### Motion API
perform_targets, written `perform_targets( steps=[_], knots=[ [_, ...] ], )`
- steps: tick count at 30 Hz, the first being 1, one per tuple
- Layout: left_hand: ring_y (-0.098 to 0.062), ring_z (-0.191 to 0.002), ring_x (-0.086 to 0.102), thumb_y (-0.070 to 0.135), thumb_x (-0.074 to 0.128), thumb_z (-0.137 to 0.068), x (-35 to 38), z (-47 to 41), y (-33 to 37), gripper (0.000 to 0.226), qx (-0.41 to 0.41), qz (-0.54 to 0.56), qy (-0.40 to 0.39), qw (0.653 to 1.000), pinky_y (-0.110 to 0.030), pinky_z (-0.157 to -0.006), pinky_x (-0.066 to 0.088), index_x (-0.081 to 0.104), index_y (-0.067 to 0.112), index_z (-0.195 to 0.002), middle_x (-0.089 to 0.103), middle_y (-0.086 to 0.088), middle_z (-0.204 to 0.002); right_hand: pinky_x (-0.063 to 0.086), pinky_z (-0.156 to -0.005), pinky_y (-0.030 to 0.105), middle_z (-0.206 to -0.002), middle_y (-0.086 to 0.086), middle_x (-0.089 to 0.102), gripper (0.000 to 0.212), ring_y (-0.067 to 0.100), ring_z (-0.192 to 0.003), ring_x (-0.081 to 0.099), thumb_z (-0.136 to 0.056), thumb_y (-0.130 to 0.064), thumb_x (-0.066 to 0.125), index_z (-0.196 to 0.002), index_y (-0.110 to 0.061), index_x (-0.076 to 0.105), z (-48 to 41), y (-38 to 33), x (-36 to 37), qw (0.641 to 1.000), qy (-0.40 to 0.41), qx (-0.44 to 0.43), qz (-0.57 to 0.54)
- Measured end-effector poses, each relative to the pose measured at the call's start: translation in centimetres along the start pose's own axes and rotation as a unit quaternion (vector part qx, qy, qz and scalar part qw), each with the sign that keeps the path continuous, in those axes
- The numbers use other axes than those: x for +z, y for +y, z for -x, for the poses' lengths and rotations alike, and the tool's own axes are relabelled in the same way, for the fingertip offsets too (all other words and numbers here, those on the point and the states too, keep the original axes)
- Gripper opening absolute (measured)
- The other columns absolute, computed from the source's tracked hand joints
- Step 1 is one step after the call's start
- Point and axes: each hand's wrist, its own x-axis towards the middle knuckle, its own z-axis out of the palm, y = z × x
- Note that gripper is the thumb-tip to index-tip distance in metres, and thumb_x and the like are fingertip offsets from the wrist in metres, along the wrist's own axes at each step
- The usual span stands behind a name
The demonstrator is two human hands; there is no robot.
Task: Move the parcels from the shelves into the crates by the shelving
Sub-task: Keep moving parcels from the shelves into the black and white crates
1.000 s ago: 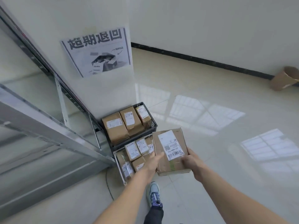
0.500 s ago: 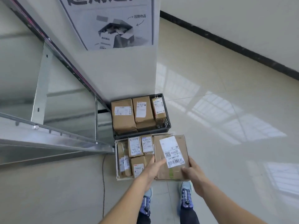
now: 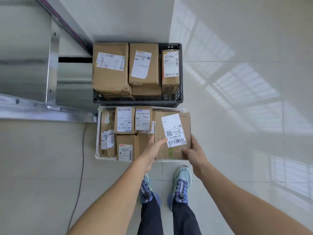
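Parcel [image 3: 172, 134] — long axis pointing away, over the white crate's [image 3: 97, 133] right end — gripped by 2 hands: left [image 3: 152, 150], right [image 3: 194, 152].

We hold a labelled cardboard parcel [image 3: 174, 134] in both hands, left hand [image 3: 152, 150] on its left edge, right hand [image 3: 194, 152] at its lower right corner, over the right end of the white crate [image 3: 97, 133] at mid-frame; above it the black crate [image 3: 180, 73] holds three parcels
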Motion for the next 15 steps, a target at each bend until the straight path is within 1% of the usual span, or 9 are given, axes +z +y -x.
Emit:
perform_targets(
  steps=[2, 5, 7, 10, 12, 15],
  knots=[
    [-0.028, -0.154, 0.023, 0.050, 0.066, -0.094, -0.1, -2.7, -0.4, 0.094, 0.002, -0.002, 0.013, 1.000, -0.064, -0.119, 0.024, 0.005, 0.036, -0.164, 0.013, 0.003, -0.171, 0.058, -0.096, 0.039, -0.122, -0.009, 0.070, 0.067, 0.017, -0.112, 0.068, -0.091, 0.015, 0.039, -0.135, -0.035, 0.050, -2.4, 1.0, 0.3, 1.000, -0.001, -0.005, 0.003],
    [-0.026, -0.153, 0.024, 0.046, 0.066, -0.096, -0.3, -6.3, -1.0, 0.092, 0.006, 0.002, 0.028, 1.000, -0.060, -0.121, 0.022, 0.005, 0.035, -0.164, 0.016, 0.004, -0.171, 0.059, -0.094, 0.041, -0.121, -0.010, 0.069, 0.070, 0.017, -0.111, 0.068, -0.088, 0.016, 0.038, -0.134, -0.036, 0.049, -5.9, 2.5, 0.8, 1.000, 0.002, -0.011, 0.011],
    [-0.025, -0.151, 0.027, 0.045, 0.065, -0.097, -0.2, -8.4, -1.7, 0.089, 0.011, -0.004, 0.032, 0.999, -0.057, -0.120, 0.023, 0.006, 0.034, -0.164, 0.022, 0.004, -0.169, 0.060, -0.093, 0.043, -0.121, -0.009, 0.070, 0.070, 0.019, -0.111, 0.068, -0.087, 0.016, 0.038, -0.133, -0.036, 0.050, -8.3, 3.3, 1.0, 1.000, 0.003, -0.015, 0.017],
    [-0.026, -0.151, 0.029, 0.052, 0.066, -0.092, -0.1, -10.5, -2.7, 0.096, 0.003, -0.009, 0.045, 0.999, -0.058, -0.121, 0.022, 0.003, 0.037, -0.163, 0.024, 0.004, -0.169, 0.061, -0.090, 0.040, -0.125, -0.006, 0.069, 0.070, 0.019, -0.111, 0.068, -0.088, 0.016, 0.038, -0.136, -0.035, 0.047, -10.5, 4.2, 1.1, 0.999, 0.005, -0.018, 0.031],
    [-0.027, -0.151, 0.029, 0.058, 0.068, -0.087, 0.1, -11.6, -3.1, 0.101, -0.004, -0.007, 0.044, 0.999, -0.061, -0.121, 0.021, 0.002, 0.041, -0.162, 0.025, 0.004, -0.168, 0.060, -0.094, 0.041, -0.127, -0.008, 0.067, 0.072, 0.018, -0.113, 0.067, -0.089, 0.013, 0.039, -0.143, -0.035, 0.044, -11.5, 4.7, 0.9, 0.999, 0.007, -0.016, 0.045],
    [-0.028, -0.149, 0.034, 0.060, 0.069, -0.084, 0.5, -12.8, -3.5, 0.103, -0.012, 0.004, 0.032, 0.999, -0.059, -0.121, 0.021, 0.004, 0.044, -0.161, 0.031, 0.004, -0.166, 0.056, -0.101, 0.042, -0.134, -0.010, 0.064, 0.078, 0.017, -0.119, 0.063, -0.089, 0.008, 0.041, -0.151, -0.038, 0.037, -12.7, 5.2, 0.6, 0.998, 0.014, -0.006, 0.060]
  ],
)
